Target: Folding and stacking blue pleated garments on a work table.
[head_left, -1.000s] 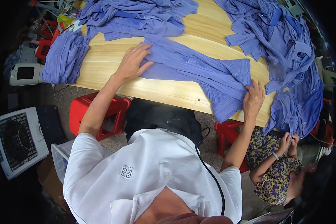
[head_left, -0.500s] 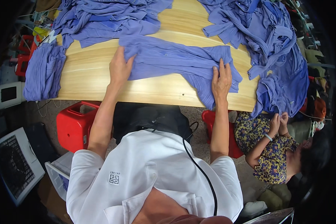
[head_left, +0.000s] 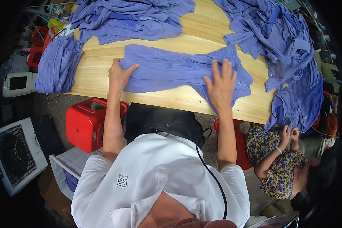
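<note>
While you lean over the counter, this is how things lie:

Left hand: your left hand lies flat, fingers spread and together on nothing, pressing the left end of the folded blue shirt.

Right hand: your right hand is also open and flat, fingers fanned, palm down on the shirt's right part, near the front edge of the counter.

Shirt: it lies lengthwise across the wooden counter, between your hands, already narrowed into a long band; one corner on the right runs toward the counter's edge.

Step in hand: it looks like smoothing and flattening the fold, not gripping.

Next move: judged from this, you would need to pinch one end and bring it over the other, keeping the edges lined up so the band does not skew.

Around it: a stack of folded blue cloth sits at the counter's left end; loose blue garments are heaped on the right and far side.

Nearby: a seated person in patterned clothes is at lower right; a red stool stands under the counter.
</note>
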A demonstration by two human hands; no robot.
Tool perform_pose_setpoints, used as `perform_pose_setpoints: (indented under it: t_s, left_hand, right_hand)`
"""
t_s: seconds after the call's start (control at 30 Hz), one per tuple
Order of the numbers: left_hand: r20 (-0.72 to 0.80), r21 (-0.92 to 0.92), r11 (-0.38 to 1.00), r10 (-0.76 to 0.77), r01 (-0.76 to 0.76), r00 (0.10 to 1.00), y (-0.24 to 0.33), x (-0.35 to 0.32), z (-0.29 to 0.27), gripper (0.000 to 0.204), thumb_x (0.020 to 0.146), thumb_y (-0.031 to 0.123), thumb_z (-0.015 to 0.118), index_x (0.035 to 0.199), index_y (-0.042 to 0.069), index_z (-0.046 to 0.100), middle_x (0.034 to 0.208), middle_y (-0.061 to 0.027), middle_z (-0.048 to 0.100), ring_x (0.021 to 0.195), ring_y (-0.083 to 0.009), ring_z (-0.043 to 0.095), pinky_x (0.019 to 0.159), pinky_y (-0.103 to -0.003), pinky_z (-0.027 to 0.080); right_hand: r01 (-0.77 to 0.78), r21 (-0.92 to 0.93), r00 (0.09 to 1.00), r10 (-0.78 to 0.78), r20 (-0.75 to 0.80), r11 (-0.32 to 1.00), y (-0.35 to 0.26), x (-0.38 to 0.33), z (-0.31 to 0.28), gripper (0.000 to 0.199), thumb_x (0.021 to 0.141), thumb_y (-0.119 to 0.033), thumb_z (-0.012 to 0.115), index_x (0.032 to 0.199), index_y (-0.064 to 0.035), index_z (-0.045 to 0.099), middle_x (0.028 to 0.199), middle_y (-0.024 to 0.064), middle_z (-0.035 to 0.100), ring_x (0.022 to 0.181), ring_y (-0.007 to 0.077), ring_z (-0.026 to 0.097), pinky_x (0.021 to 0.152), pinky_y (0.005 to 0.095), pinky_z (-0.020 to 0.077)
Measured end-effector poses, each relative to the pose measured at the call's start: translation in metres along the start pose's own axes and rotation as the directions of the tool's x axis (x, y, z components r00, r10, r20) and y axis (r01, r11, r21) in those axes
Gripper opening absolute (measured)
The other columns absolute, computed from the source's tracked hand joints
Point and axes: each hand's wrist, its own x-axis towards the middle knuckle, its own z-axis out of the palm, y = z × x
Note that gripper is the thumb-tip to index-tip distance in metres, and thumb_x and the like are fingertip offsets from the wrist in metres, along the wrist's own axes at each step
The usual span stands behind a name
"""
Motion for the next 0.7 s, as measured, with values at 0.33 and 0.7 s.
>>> perform_pose_setpoints:
  t_s: [0.33, 0.7]
  left_hand:
    - [0.153, -0.227, 0.973, -0.006, 0.041, 0.988, -0.03, -0.01, -0.018, 0.044, 0.1, 0.028, 0.082, 0.122, -0.01, 0.075, 0.107, -0.0197, 0.082, 0.098, -0.024, 0.077, 0.089, -0.037, 0.058]
    - [0.122, -0.724, 0.68, -0.038, 0.115, 0.992, -0.01, -0.026, -0.036, 0.031, 0.107, 0.011, 0.073, 0.134, -0.003, 0.069, 0.126, -0.0086, 0.076, 0.111, -0.0169, 0.072, 0.099, -0.032, 0.057]
  right_hand:
    - [0.13, 0.076, 0.991, -0.129, -0.027, 0.989, -0.06, 0.031, 0.013, 0.077, 0.099, -0.053, 0.073, 0.163, -0.0127, 0.054, 0.171, 0.0268, 0.042, 0.161, 0.0408, 0.037, 0.128, 0.0702, 0.0237]
    - [0.155, 0.584, 0.963, -0.254, 0.089, 0.796, -0.155, 0.041, 0.031, 0.089, 0.102, -0.059, 0.068, 0.164, 0.0011, 0.045, 0.169, 0.0313, 0.041, 0.163, 0.0432, 0.033, 0.13, 0.0711, 0.0168]
